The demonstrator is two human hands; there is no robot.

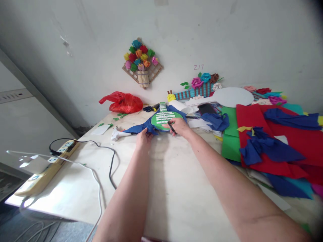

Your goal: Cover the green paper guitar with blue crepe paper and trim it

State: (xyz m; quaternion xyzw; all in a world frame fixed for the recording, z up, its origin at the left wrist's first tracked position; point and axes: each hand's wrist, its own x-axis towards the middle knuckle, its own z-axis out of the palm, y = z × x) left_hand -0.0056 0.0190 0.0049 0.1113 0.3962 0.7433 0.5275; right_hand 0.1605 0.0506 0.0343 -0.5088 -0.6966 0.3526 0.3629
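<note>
A craft piece with a round green body (154, 125), white rolled strips (165, 117) and a narrow neck lies on the table, edged with blue crepe paper (135, 128). At its near left edge, my left hand (144, 137) pinches the blue paper. My right hand (178, 126) is closed around the dark handles of what look like small scissors (172, 127). Their thin metal blades point up and left over the white strips. A white object (117, 133) sticks out at the left, partly under the blue paper; its kind is unclear.
Behind are a red plastic bag (126, 102) and yellow-black handled tools (151, 108). Red sheets (254, 124), green sheets (230, 134) and blue scraps (270, 146) pile at right. A power strip (47, 168) with black and white cords (97, 178) lies left. Paper flowers (141, 55) hang on the wall.
</note>
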